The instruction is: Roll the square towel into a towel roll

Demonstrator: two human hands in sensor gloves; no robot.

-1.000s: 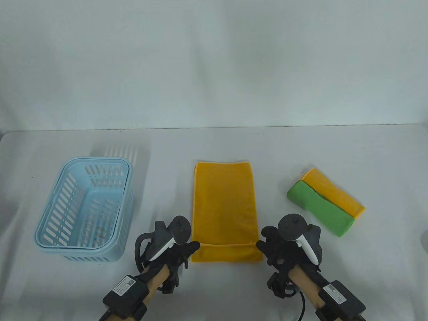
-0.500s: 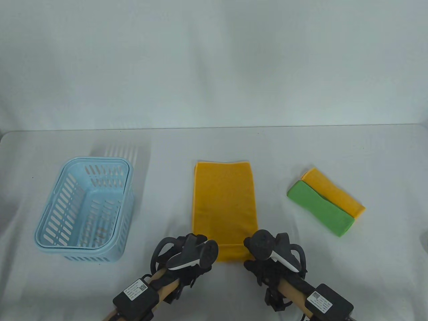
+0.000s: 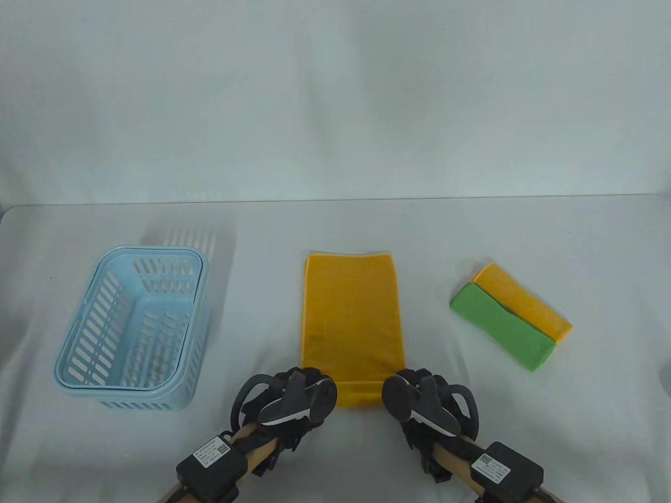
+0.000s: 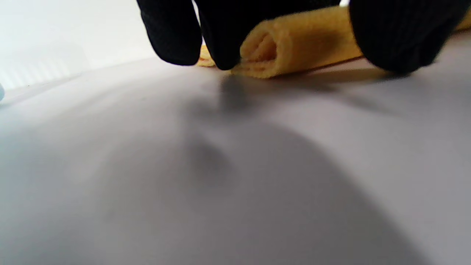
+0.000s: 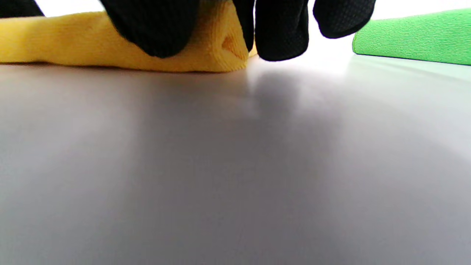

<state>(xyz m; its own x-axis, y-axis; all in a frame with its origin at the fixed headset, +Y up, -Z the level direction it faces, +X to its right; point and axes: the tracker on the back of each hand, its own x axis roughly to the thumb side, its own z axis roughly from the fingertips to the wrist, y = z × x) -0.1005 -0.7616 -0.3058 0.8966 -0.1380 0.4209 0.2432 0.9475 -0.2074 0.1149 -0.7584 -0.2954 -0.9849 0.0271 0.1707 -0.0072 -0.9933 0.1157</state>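
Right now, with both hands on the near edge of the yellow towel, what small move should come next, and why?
Probably roll forward another turn. The left hand and right hand grip a small started roll at the yellow towel's near edge; most of it lies flat.

The yellow towel (image 3: 352, 314) lies flat at table centre, a folded strip running 12 to 6 o'clock. Its 6 o'clock end is turned over into a small, loose roll (image 4: 294, 44), open at its ends.
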